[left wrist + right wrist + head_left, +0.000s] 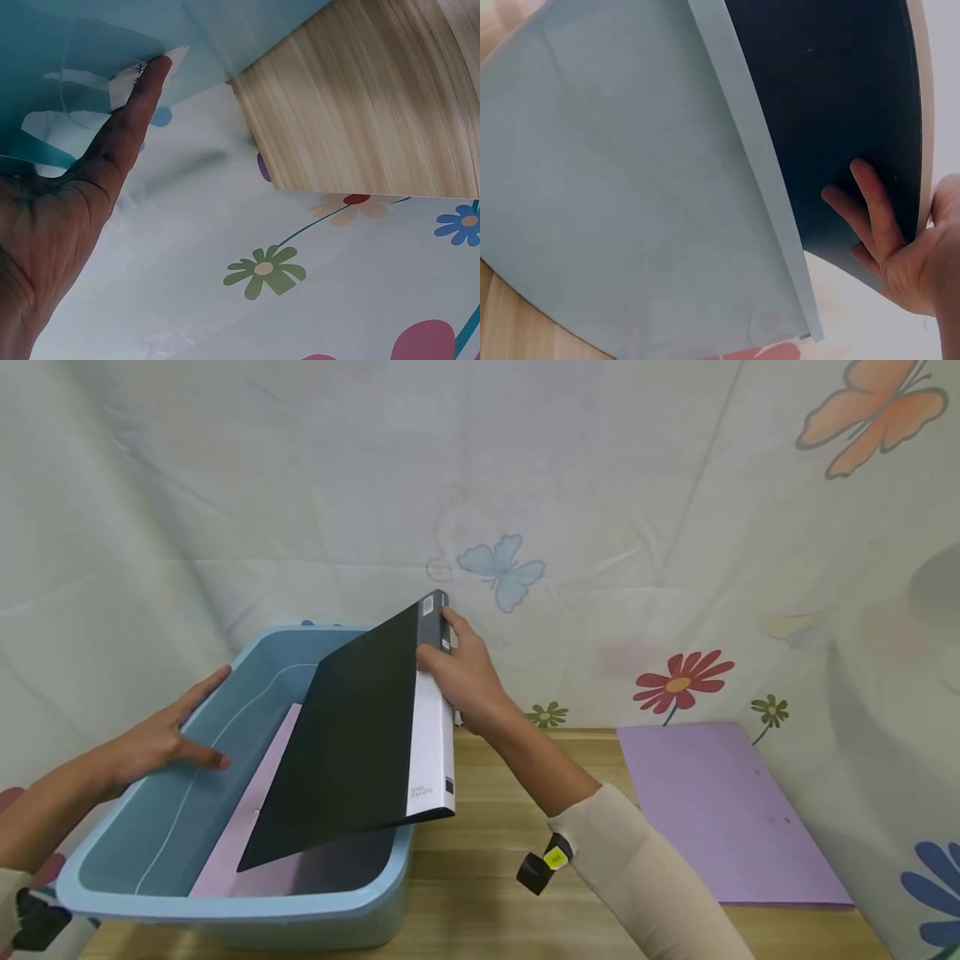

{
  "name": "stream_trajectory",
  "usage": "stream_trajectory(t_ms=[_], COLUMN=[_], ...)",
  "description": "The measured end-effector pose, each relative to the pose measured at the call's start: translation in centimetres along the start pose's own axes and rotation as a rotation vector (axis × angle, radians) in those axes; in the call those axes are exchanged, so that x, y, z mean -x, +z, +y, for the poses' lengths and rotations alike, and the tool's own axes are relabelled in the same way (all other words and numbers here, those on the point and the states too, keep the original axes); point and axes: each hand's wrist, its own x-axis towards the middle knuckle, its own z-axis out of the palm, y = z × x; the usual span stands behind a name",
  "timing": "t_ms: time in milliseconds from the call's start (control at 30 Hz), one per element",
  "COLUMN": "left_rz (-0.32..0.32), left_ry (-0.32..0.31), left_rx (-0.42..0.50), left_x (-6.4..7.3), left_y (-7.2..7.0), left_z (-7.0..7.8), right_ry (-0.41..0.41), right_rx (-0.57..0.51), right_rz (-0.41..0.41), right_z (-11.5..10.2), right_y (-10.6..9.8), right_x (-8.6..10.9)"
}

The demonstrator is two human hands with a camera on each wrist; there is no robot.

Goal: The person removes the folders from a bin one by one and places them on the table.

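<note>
1. The black folder (345, 718), a ring-binder-like file with a black-and-white spine (431, 735), is held tilted over the storage bin; its spine side is raised above the right rim and its free edge slants down into the opening.
2. The right hand (468, 677) pinches the folder near the far end of the spine, thumb on the near face and fingers spread over the cover behind. Gripping there probably suits the stiffest part and lets the covers hang together.
3. Beneath the folder, inside the bin, lies a pink panel (232, 827); perhaps another folder, though too much is covered to be sure.
4. The blue storage bin (225, 906) stands on the wooden table (495, 835). The left hand (168, 735) rests astride its left rim, thumb inside, fingers stretched along the outer wall, presumably to steady it.
5. Well apart to the right, a flat purple panel (720, 810) lies on the table, its far edge by the backdrop (600, 485) printed with butterflies and flowers.
</note>
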Motion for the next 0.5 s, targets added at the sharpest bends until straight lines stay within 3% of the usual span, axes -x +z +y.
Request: stream_trajectory(t_ms=[500], left_rz=[0.003], left_ry=[-0.004], left_rx=[0.009], left_x=[0.0], left_y=[0.1], left_z=[0.1], right_ry=[0.027], right_rx=[-0.213], right_rz=[0.093], right_z=[2.0], right_y=[-3.0], right_x=[1.0])
